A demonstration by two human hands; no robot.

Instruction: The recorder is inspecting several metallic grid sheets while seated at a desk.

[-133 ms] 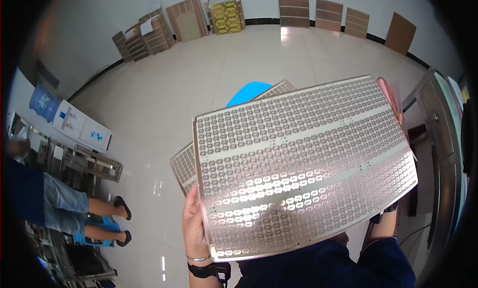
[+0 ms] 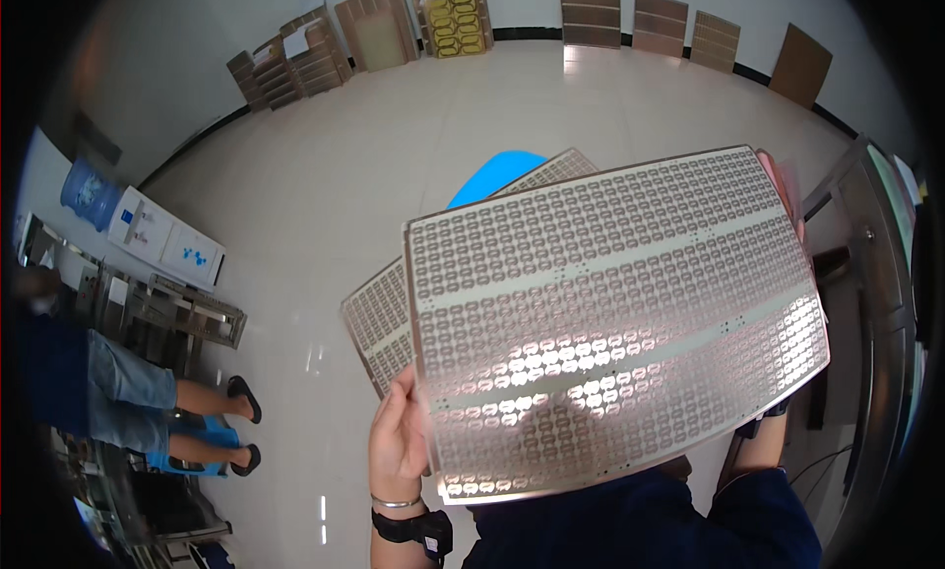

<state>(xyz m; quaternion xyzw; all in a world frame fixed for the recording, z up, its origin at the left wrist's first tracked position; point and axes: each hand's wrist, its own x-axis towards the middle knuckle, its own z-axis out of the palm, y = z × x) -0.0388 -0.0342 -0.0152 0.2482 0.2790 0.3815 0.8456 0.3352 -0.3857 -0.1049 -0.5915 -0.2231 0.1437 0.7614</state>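
Note:
I hold a thin, coppery-silver metal panel (image 2: 591, 284) out before me, tilted, its face patterned with rows of small link-shaped marks and plain bands between. At its lower left edge my left hand (image 2: 399, 436) is closed on it. My right hand (image 2: 781, 185) grips the far right edge, mostly hidden behind the panel; only a pinkish strip of it shows. Underneath, a similar second panel (image 2: 379, 318) sticks out to the left and top, partly covered. What supports that one is hidden. A bright blue rounded surface (image 2: 497, 175) shows just beyond it.
Several patterned panels (image 2: 379, 28) lean along the far wall. To the left stand a water dispenser (image 2: 162, 234) and metal racks (image 2: 192, 313); a person in shorts (image 2: 133, 382) is beside a blue stool (image 2: 202, 441). A dark metal cabinet (image 2: 881, 284) lines the right side.
The held panel and my left hand have shifted slightly right, uncovering more of the second panel on the left. Both hands keep their hold. The whole view has moved a little.

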